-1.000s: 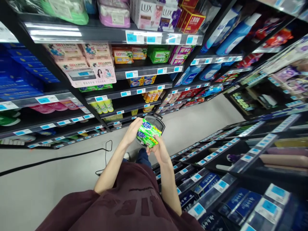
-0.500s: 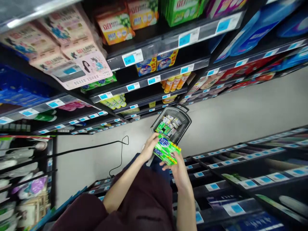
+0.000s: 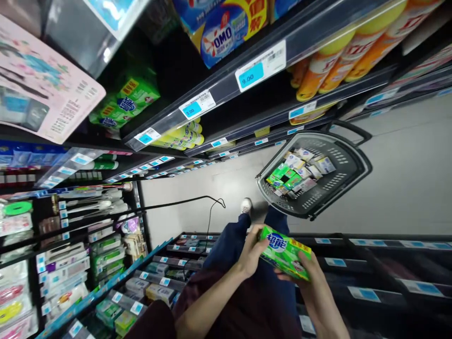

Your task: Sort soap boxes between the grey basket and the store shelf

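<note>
A green soap pack (image 3: 284, 252) with a blue oval logo and yellow edging is held between both hands in front of my legs. My left hand (image 3: 251, 252) grips its left end, the thumb on the printed face. At the right end, my right hand (image 3: 310, 273) has its thumb on top and fingers underneath. Beyond the hands, a grey shopping basket (image 3: 319, 200) stands on the floor. Inside lie several small white boxes (image 3: 300, 162) and green packs (image 3: 284, 176).
A shelf (image 3: 226, 92) along the far side carries similar green soap packs (image 3: 130, 101), OMO packs (image 3: 226, 35) and orange bottles (image 3: 328, 70). Low shelves (image 3: 339, 261) run close behind me. A black cable (image 3: 183, 201) hangs across the aisle at left.
My view has come lower and nearer the far shelf, and the basket now appears larger and further right. Both hands still hold the green soap pack, which shows its face more squarely.
</note>
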A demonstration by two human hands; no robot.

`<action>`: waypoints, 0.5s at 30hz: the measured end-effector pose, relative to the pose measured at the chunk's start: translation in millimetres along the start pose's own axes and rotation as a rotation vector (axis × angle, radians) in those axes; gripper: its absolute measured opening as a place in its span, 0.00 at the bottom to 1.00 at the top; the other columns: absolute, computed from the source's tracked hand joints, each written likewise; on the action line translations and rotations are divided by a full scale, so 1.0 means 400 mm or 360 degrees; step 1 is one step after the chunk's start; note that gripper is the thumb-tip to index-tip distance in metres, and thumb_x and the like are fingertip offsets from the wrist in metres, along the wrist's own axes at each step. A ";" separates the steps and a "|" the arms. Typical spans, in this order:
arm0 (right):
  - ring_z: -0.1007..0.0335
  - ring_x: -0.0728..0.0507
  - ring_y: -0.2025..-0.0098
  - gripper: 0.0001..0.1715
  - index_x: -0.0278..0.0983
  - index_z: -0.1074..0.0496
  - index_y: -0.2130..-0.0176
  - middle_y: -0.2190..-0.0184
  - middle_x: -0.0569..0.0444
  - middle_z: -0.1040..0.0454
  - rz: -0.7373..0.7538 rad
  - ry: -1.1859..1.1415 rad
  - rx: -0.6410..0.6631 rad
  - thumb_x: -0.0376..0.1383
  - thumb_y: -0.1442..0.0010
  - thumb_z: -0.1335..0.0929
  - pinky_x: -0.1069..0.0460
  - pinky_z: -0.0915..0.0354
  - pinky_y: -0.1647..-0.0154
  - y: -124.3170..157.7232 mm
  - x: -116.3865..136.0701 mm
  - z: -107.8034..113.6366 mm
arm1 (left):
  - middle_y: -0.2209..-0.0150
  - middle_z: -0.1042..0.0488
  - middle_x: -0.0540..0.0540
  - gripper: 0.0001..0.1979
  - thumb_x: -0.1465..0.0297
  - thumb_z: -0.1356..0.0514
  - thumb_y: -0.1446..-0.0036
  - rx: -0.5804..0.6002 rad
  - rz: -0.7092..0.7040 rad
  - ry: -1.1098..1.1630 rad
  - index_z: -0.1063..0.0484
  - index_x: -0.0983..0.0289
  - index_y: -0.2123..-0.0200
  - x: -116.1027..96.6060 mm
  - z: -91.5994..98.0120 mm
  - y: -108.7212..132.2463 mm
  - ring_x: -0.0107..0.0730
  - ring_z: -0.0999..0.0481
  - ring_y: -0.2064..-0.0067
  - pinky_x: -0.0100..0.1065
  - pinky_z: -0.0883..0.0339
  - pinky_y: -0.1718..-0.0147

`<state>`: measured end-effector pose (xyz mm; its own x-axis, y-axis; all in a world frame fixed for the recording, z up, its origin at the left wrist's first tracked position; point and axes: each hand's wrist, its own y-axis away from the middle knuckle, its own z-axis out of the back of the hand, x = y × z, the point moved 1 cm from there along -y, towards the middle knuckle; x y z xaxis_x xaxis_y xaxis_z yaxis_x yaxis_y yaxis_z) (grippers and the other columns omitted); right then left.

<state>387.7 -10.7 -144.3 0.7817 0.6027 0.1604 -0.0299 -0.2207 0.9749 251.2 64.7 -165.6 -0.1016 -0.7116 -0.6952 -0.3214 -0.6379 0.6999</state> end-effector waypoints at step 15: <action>0.20 0.36 0.71 0.40 0.44 0.31 0.52 0.59 0.52 0.23 -0.0168 0.0195 -0.0141 0.55 0.60 0.22 0.42 0.22 0.71 -0.154 -0.093 -0.028 | 0.66 0.22 0.55 0.16 0.56 0.31 0.48 -0.0299 0.0326 0.0188 0.29 0.61 0.70 0.087 0.117 -0.059 0.41 0.22 0.61 0.39 0.33 0.59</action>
<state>353.5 -10.8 -208.7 0.7020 0.7089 0.0689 -0.0109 -0.0861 0.9962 211.2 68.8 -214.0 -0.0323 -0.8535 -0.5201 -0.1244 -0.5129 0.8494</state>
